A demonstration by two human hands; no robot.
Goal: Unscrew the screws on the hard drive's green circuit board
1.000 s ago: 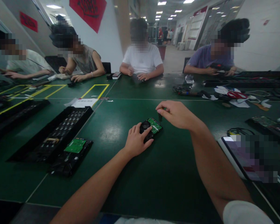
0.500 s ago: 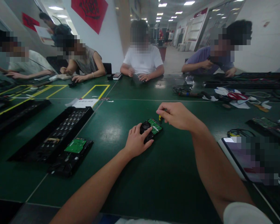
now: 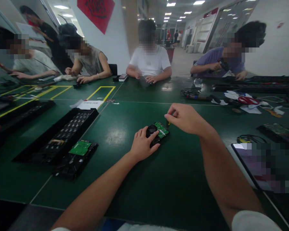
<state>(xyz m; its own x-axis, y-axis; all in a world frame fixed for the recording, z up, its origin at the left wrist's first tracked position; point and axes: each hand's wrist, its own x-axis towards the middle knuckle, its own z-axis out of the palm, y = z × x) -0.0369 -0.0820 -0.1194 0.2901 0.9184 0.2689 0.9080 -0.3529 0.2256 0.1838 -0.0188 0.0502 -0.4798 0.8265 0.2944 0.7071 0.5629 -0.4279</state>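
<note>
A hard drive (image 3: 162, 131) with a green circuit board lies face up on the green table. My left hand (image 3: 144, 144) rests over its near left part, the thumb along the near edge and the fingers across the black casing, holding it. Just past the drive's right corner is my right hand (image 3: 183, 118), its fingers pinched around a small screwdriver (image 3: 168, 123) with a yellow and black handle. The screwdriver stands about upright; its tip is too small to make out.
A second hard drive (image 3: 75, 158) lies at left beside a long black tray (image 3: 60, 136). A tablet (image 3: 250, 166) sits at right, near a coiled cable (image 3: 250, 138). Another circuit-board unit (image 3: 276, 133) lies at far right. Co-workers sit across the table.
The view has shifted slightly. My right hand's fingers have turned a little around the screwdriver, while my left hand stays on the drive. A standing person at the back left has moved.
</note>
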